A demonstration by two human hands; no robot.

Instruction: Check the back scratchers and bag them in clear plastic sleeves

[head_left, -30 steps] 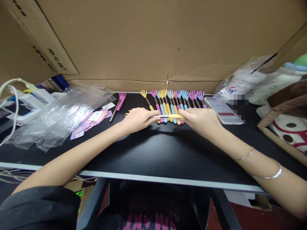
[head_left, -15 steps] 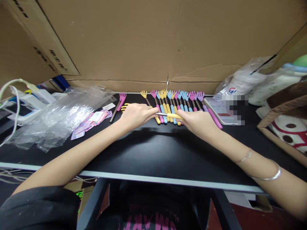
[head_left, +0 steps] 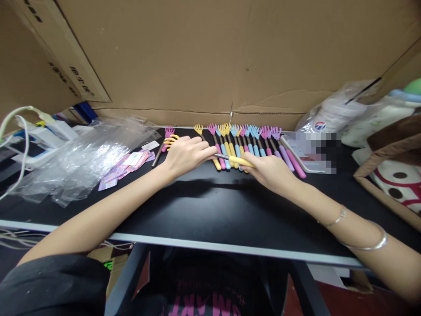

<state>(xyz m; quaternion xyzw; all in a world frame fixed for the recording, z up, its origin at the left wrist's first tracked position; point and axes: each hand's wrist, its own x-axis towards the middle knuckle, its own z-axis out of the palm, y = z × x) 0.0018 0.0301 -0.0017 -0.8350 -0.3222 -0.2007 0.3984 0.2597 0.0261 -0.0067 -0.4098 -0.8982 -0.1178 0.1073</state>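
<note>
Both hands hold one yellow telescopic back scratcher [head_left: 235, 159] crosswise over the black table [head_left: 213, 210]. My left hand [head_left: 186, 154] grips the metal shaft, and the yellow claw head [head_left: 171, 141] sticks out to its left. My right hand [head_left: 268, 169] grips the yellow handle end. Behind them lies a row of several small back scratchers [head_left: 243, 140] with pink, blue, yellow and purple handles, claws pointing at the cardboard. A single pink back scratcher [head_left: 163, 142] lies apart at the left.
Crumpled clear plastic bags [head_left: 82, 156] and pink label cards [head_left: 123, 169] lie at the left. A phone [head_left: 304, 153] rests right of the row. Bagged goods [head_left: 332, 116] and a brown-white bag [head_left: 394, 166] crowd the right. A cardboard wall [head_left: 210, 57] stands behind.
My left hand has slid left and away along the shaft, so the yellow claw head now shows farther left. My right hand has shifted slightly left with the handle.
</note>
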